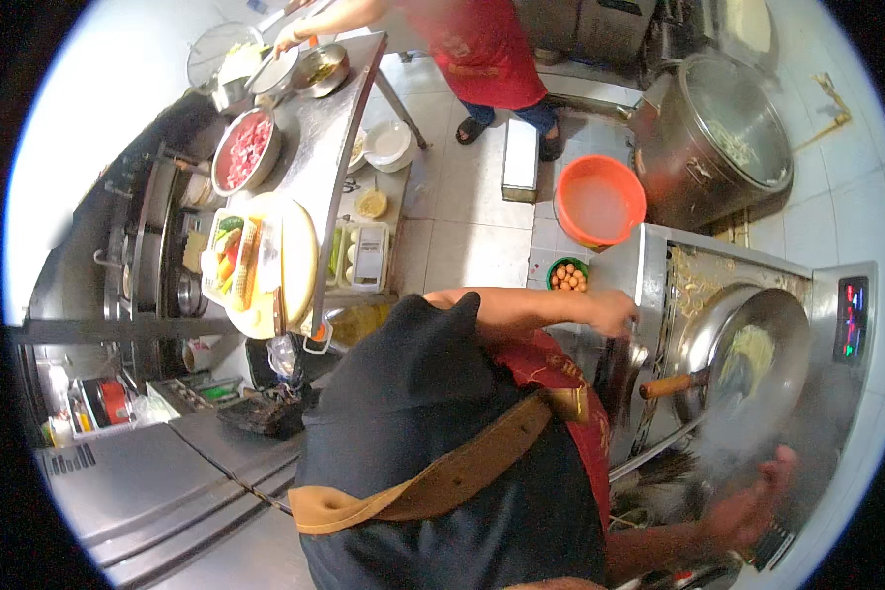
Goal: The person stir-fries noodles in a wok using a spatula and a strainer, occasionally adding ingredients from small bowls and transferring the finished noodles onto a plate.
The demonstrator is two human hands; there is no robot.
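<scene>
At the stove's front edge, my left hand point(611, 313) is curled, with its fingers partly hidden; whether it grips something there cannot be told. To its right sits a metal wok point(790, 335) with a wooden handle point(665, 386), holding pale yellow food point(752, 352). Steam rises from the wok and blurs what lies below it. My right hand point(756, 490) is beyond the steam, beside the wok, blurred, its fingers apart and no object visible in it. A long metal utensil handle point(653, 450) slants towards the wok's near rim.
An orange bucket point(601, 199) of cloudy liquid and a green basket of eggs point(568, 276) stand left of the stove, near a large steel pot point(678, 158). A co-worker in a red apron point(487, 55) works at a steel table point(306, 140). Behind me is a steel counter point(125, 472).
</scene>
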